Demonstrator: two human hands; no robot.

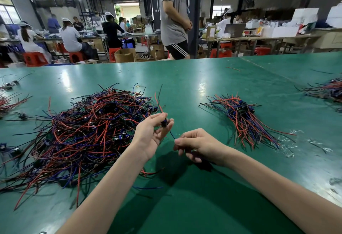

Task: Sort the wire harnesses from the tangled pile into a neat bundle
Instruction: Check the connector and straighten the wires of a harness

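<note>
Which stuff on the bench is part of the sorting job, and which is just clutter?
In the job: tangled pile, neat bundle, single harness held between left hand and right hand.
Lying about: rubber band, loose red wire, clear plastic wrap, far-right wire heap.

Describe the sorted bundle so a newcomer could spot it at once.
Start at the green table. Right of the right hand lies the bundle of red, blue and black wires. Unlike the sprawling pile on the left, its wires run roughly one way, with dark connectors clustered near the far end.
</note>
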